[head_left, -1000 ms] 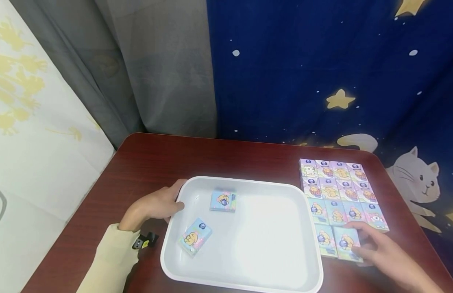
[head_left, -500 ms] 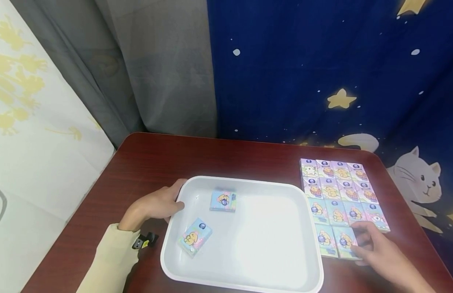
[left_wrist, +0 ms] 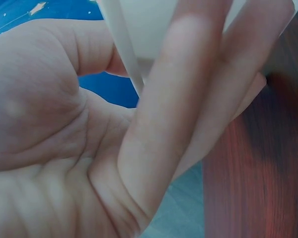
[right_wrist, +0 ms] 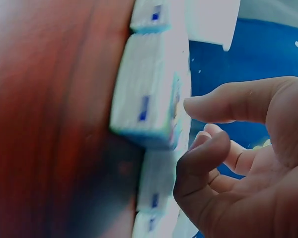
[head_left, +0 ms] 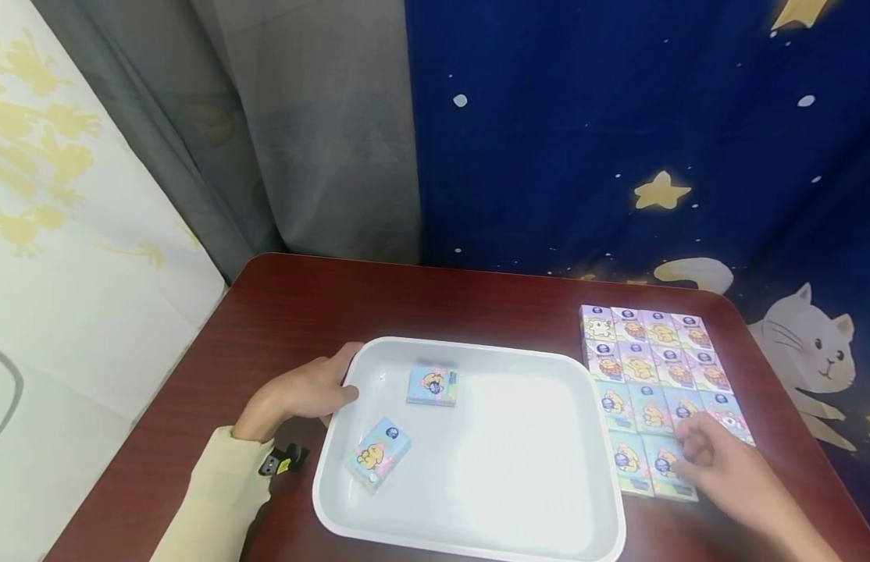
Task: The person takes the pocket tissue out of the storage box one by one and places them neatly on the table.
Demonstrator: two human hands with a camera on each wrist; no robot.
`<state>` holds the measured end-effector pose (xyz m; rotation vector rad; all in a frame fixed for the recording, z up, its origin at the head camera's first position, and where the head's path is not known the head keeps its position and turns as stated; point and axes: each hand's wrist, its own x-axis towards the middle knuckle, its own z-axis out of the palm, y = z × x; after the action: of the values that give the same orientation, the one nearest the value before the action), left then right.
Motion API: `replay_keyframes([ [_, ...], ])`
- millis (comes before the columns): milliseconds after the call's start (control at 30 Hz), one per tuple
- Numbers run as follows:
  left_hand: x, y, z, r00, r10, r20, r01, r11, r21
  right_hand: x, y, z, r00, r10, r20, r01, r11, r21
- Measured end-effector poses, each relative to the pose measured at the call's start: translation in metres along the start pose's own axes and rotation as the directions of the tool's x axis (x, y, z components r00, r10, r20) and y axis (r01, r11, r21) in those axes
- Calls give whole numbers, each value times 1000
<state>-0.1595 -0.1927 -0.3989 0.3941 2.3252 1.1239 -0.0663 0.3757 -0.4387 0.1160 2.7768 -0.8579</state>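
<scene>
My left hand (head_left: 308, 394) grips the left rim of a white plastic tray (head_left: 519, 460), thumb inside and fingers underneath. The left wrist view shows the tray wall (left_wrist: 144, 29) between thumb and fingers. Two blue tissue packs lie flat in the tray: one pack (head_left: 433, 385) near the back, another pack (head_left: 380, 451) turned askew at left. Right of the tray, my right hand (head_left: 733, 468) hovers beside the front-row right-hand blue pack (head_left: 667, 480), fingers loosely bent. In the right wrist view thumb and fingertips are apart, holding nothing, near a pack's end (right_wrist: 139, 89).
Lilac tissue packs (head_left: 639, 363) form the two back rows of the block, with blue packs (head_left: 649, 406) in front. All lie on a dark red wooden table (head_left: 421, 300). A grey curtain (head_left: 329, 140) and a blue starry curtain (head_left: 547, 156) hang behind it.
The right hand has let go of the front-row right-hand pack and lifted slightly away from it. The left hand and tray keep their places; the head view has shifted slightly.
</scene>
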Motion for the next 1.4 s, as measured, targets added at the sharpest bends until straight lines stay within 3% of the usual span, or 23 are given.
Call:
replay_keyframes([
  [233, 0, 0, 0, 1000, 6, -1, -6, 1000, 0, 9, -40, -4, 1000, -20, 23, 19, 999, 37],
  [400, -1, 0, 0, 1000, 4, 0, -4, 1000, -1, 17, -73, -4, 989, -145, -22, 145, 989, -3],
  [567, -1, 2, 0, 1000, 1, 3, -1, 1000, 5, 27, -105, 1, 940, -338, -58, 333, 940, -72],
  [867, 0, 2, 1, 1000, -7, -9, 8, 1000, 25, 46, -175, 16, 847, -528, 57, 531, 840, -115],
  [1400, 1, -1, 1, 1000, -3, -4, 3, 1000, 21, 85, -231, 64, 736, -645, 206, 672, 733, -107],
])
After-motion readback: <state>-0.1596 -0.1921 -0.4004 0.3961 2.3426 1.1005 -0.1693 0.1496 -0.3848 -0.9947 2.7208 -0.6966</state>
